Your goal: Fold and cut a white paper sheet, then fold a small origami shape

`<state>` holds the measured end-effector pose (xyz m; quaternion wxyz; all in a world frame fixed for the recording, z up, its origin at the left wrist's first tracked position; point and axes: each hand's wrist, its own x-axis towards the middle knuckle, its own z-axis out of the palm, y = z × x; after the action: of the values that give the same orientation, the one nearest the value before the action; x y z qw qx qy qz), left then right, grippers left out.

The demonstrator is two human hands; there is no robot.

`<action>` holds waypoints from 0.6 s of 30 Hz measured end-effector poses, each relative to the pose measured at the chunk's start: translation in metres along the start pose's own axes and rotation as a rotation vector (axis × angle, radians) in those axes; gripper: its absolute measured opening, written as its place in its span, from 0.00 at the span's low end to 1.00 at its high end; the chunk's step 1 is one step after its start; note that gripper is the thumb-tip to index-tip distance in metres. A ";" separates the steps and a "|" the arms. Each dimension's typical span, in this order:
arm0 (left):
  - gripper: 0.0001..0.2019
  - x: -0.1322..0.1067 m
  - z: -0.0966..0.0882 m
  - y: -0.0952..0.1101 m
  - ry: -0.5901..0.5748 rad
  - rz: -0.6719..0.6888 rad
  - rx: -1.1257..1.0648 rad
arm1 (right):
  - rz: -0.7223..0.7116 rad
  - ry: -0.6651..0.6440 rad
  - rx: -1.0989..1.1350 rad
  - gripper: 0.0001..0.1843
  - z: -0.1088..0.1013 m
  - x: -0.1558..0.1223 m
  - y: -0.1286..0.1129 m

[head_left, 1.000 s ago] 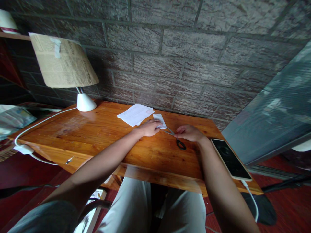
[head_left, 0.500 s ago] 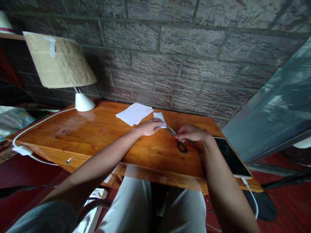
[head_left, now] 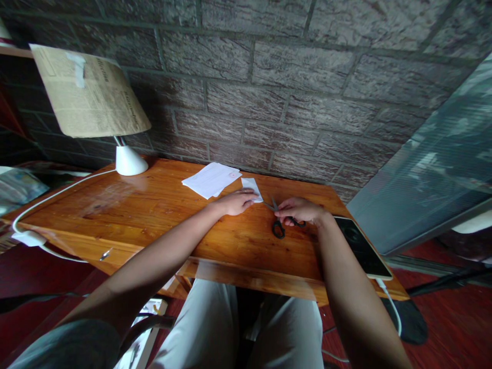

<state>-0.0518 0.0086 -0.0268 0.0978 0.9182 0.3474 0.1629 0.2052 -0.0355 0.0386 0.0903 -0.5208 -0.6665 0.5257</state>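
My left hand [head_left: 239, 201] rests on the desk, its fingers closed over the near part of a small white piece of paper [head_left: 249, 183]. The paper looks folded, and part of it is hidden under the fingers. Just to the right, my right hand [head_left: 296, 209] grips a pair of black-handled scissors [head_left: 278, 229] around the pivot rather than through the finger loops. Their two blades are spread and point toward the back left, one tip close to the paper's lower right corner. Both loops hang apart below the hand.
A stack of white paper sheets [head_left: 211, 179] lies at the back. At left stands a white lamp [head_left: 130, 161] with a cord. A tablet [head_left: 363, 247] with a charging cable lies at the right edge of the wooden desk [head_left: 154, 225]. Behind rises a brick wall [head_left: 246, 102].
The scissors have turned in my right hand: their loops swung left and the blades now point further up. My left hand stays on the paper. The view has shifted slightly.
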 end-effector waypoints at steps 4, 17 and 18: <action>0.22 0.000 0.000 0.000 0.002 -0.055 0.006 | -0.014 -0.081 -0.035 0.23 -0.003 -0.007 -0.005; 0.24 0.000 0.000 0.003 -0.082 -0.104 0.026 | 0.006 0.064 0.097 0.22 0.007 0.017 0.009; 0.24 0.000 0.001 0.003 -0.099 -0.101 0.034 | 0.005 0.072 0.103 0.22 0.007 0.017 0.008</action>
<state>-0.0498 0.0062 -0.0265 0.1074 0.9079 0.3909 0.1065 0.1978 -0.0277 0.0217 0.1396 -0.5356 -0.6337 0.5405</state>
